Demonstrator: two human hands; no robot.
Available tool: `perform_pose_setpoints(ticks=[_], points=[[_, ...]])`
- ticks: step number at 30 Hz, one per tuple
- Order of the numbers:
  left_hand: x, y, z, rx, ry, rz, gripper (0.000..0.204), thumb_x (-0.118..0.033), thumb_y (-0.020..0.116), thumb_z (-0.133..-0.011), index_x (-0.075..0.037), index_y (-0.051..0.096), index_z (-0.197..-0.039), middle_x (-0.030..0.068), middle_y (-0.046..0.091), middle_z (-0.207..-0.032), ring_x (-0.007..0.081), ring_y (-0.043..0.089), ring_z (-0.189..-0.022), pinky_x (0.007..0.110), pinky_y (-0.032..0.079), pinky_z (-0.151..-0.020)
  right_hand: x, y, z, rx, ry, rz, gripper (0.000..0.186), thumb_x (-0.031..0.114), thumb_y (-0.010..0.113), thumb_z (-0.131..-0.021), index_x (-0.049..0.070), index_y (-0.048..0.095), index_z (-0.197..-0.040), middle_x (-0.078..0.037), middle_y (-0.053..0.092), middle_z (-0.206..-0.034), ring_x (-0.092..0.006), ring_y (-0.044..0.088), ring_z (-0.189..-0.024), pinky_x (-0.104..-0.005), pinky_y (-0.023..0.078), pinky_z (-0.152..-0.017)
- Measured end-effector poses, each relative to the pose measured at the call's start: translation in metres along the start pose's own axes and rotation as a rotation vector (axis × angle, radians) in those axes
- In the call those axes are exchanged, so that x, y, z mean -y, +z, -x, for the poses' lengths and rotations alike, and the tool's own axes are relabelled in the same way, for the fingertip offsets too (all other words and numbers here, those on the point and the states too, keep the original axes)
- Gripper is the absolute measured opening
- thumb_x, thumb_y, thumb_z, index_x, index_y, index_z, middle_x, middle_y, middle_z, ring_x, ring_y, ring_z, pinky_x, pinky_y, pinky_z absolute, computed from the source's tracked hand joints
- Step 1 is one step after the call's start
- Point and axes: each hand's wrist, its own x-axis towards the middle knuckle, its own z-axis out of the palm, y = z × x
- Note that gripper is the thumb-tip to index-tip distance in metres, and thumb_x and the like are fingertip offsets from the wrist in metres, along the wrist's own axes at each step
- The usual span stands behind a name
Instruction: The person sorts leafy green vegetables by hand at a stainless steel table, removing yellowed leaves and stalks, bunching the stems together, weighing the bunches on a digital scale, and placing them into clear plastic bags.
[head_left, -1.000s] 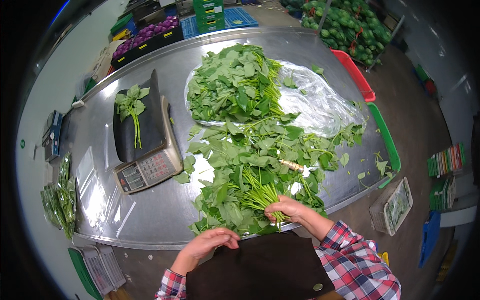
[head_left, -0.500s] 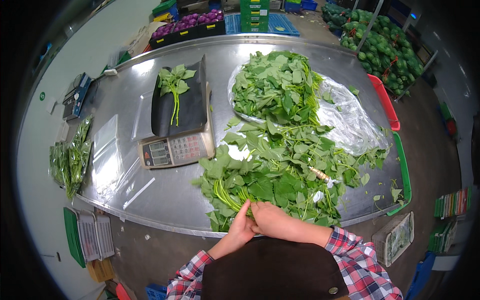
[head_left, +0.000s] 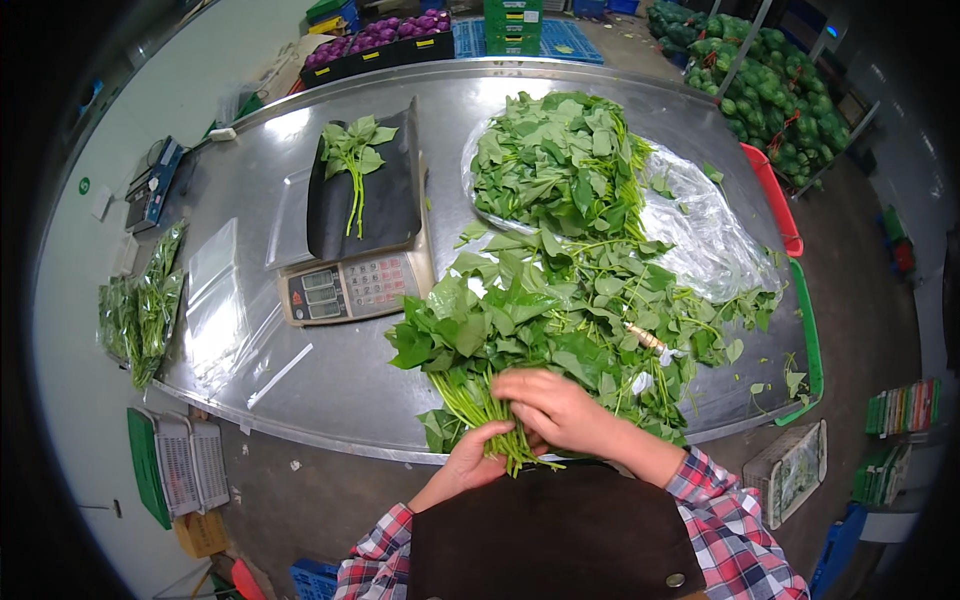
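Note:
Near the table's front edge, my left hand (head_left: 478, 458) is closed round the lower stems of a bunch of leafy greens (head_left: 470, 398), whose cut ends stick out toward me. Curled over the same stems from the right is my right hand (head_left: 552, 408), its fingers slightly blurred. Loose greens (head_left: 610, 285) spread beyond and beside both hands, and a big heap of them (head_left: 555, 165) lies farther back on clear plastic. To the left, a beige scale (head_left: 372, 285) carries a black pan (head_left: 390, 190) with a small sprig (head_left: 355, 165) in it.
A wooden-handled tool (head_left: 645, 337) lies among the greens. Flat clear bags (head_left: 215, 300) and bagged greens (head_left: 145, 310) are at the left. Red (head_left: 772, 200) and green (head_left: 806, 340) crates stand against the table's right edge. Sacks of round green vegetables (head_left: 770, 90) are at the back right.
The bunch has been lifted and drawn toward me, so its stem ends now show. My hands have moved apart, the right one up along the stems.

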Motion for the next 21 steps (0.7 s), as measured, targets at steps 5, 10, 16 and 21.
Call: perform_pose_setpoints(ticks=[5, 10, 16, 21], points=[[0.0, -0.024, -0.004, 0.313, 0.195, 0.222, 0.034, -0.015, 0.053, -0.082, -0.007, 0.051, -0.115, 0.0025, 0.052, -0.081, 0.0134, 0.052, -0.078, 0.032, 0.042, -0.079, -0.028, 0.004, 0.01, 0.008, 0.254, -0.073, 0.025, 0.01, 0.051, -0.086, 0.002, 0.057, -0.109, -0.014, 0.046, -0.129, -0.0272, 0.047, -0.115, -0.0361, 0.038, -0.094], [0.0, -0.044, -0.021, 0.096, 0.172, 0.408, 0.027, -0.019, 0.054, -0.083, -0.007, 0.053, -0.108, 0.0046, 0.056, -0.085, 0.0161, 0.053, -0.08, 0.032, 0.042, -0.083, -0.023, 0.013, 0.015, -0.142, 0.288, -0.069, 0.017, 0.007, 0.054, -0.084, -0.001, 0.061, -0.098, -0.014, 0.058, -0.109, -0.0286, 0.057, -0.098, -0.0347, 0.045, -0.085], [0.013, -0.051, -0.028, 0.089, 0.248, 0.182, 0.034, -0.024, 0.056, -0.086, -0.011, 0.048, -0.117, 0.005, 0.054, -0.109, 0.0205, 0.051, -0.105, 0.039, 0.04, -0.095, 0.01, 0.04, -0.023, 0.203, 0.034, 0.088, 0.045, 0.029, 0.053, -0.086, -0.003, 0.049, -0.117, -0.022, 0.052, -0.118, -0.0353, 0.051, -0.108, -0.0397, 0.039, -0.093], [0.015, -0.016, -0.004, 0.206, 0.187, 0.156, 0.043, -0.036, 0.055, -0.086, -0.013, 0.045, -0.121, 0.004, 0.05, -0.119, 0.0208, 0.046, -0.113, 0.041, 0.036, -0.1, 0.031, 0.072, -0.067, 0.906, 0.254, 0.245, 0.056, 0.04, 0.052, -0.085, -0.004, 0.047, -0.119, -0.028, 0.043, -0.126, -0.0386, 0.046, -0.112, -0.0414, 0.037, -0.096]])
